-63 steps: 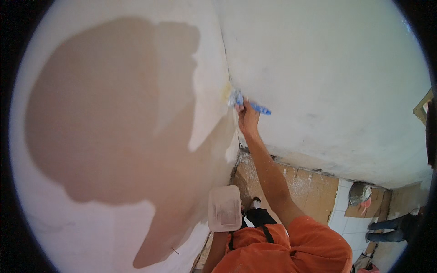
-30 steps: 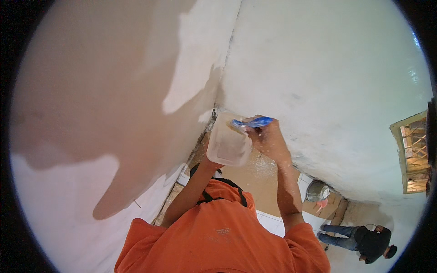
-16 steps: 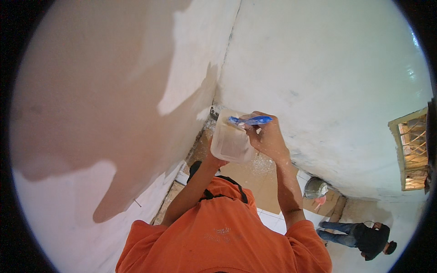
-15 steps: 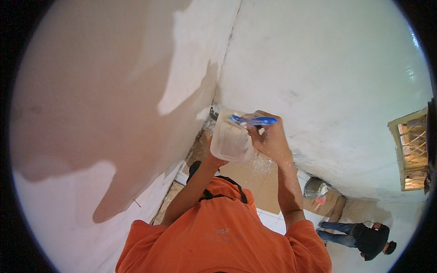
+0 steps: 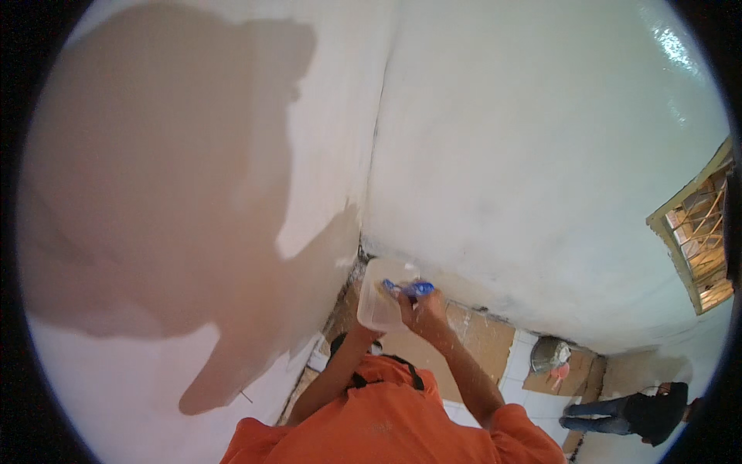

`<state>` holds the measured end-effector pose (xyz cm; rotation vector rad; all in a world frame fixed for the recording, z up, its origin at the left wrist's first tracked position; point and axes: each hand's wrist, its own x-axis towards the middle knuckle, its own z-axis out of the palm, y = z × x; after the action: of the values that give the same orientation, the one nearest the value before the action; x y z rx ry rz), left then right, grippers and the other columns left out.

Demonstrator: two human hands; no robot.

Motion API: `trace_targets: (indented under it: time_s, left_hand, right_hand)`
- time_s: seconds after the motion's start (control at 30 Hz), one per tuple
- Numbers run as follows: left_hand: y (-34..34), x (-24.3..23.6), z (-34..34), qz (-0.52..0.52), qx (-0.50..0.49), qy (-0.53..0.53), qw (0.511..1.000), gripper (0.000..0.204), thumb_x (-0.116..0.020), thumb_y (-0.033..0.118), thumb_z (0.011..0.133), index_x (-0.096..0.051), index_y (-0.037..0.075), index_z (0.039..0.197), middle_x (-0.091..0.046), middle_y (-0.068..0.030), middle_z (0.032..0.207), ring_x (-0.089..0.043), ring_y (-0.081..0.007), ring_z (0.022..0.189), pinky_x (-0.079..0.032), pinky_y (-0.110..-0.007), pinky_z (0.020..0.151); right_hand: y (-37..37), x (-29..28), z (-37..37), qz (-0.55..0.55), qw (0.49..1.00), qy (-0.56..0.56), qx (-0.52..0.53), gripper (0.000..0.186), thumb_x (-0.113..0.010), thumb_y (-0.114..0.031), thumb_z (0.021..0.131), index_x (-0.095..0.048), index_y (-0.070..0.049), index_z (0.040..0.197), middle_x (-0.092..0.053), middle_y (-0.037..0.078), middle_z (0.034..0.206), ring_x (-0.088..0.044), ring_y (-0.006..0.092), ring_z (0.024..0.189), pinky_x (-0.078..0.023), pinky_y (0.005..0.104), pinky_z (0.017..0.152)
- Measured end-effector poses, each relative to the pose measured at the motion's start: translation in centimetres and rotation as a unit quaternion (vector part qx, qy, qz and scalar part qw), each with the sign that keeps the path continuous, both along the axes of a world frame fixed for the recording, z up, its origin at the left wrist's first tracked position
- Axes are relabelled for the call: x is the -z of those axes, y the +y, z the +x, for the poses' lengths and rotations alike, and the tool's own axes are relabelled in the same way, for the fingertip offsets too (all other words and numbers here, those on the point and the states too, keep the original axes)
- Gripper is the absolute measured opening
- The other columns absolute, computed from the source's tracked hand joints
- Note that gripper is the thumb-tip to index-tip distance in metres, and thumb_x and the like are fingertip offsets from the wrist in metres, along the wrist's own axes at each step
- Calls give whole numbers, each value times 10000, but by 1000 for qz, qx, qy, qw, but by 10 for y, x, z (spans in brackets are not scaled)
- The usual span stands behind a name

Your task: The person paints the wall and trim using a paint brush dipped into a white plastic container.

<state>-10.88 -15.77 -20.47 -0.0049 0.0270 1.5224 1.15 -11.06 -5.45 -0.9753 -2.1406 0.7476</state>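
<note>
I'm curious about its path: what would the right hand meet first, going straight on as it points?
Probably the translucent container, just ahead of the right hand and its blue brush; depth is unclear.

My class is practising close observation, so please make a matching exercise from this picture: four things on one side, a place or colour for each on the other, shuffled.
Things:
1. Brush
2. Bucket
3. Shirt
4. Tub

Places or colours:
A. orange
B. in the left hand
C. in the right hand
D. by the foot of the right-hand wall

Pairs: 1-C, 2-D, 3-A, 4-B
</note>
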Motion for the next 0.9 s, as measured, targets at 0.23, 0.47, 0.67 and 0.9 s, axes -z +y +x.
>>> trace_targets:
  time_s: [0.23, 0.47, 0.67, 0.9]
  left_hand:
    - [4, -33, 13, 21, 1, 174, 984, 493, -520, 278, 966, -418, 68, 1401, -542, -110, 1322, -539, -258, 1203, -461, -389, 1017]
    - [0, -40, 8, 126, -218, 782, 570, 561, -629, 210, 904, -403, 64, 1396, -513, -104, 1344, -508, -245, 1229, -413, -384, 1047]
    - [6, -17, -6, 85, -120, 504, 851, 542, -589, 254, 947, -382, 75, 1415, -477, -96, 1381, -498, -244, 1241, -413, -387, 1063]
    - [27, -8, -23, 30, -7, 114, 993, 542, -501, 390, 977, -391, 88, 1414, -524, -112, 1320, -539, -243, 1188, -469, -408, 1010]
  right_hand:
    - [1, -1, 15, -40, 999, -17, -1, 191, -696, -165, 805, -660, 18, 765, -627, 189, 671, -621, 344, 570, -489, 401, 541]
    - [-3, -52, 9, 9, 999, 31, 41, 183, -706, -184, 806, -697, -2, 816, -634, 168, 674, -620, 341, 588, -481, 408, 540]
    - [6, -14, 14, -45, 995, 63, 68, 171, -672, -175, 843, -712, -9, 854, -640, 159, 720, -626, 316, 614, -476, 377, 552]
    - [11, -22, 5, 25, 994, 95, 38, 171, -652, -156, 849, -664, -5, 770, -641, 156, 684, -638, 348, 616, -495, 413, 541]
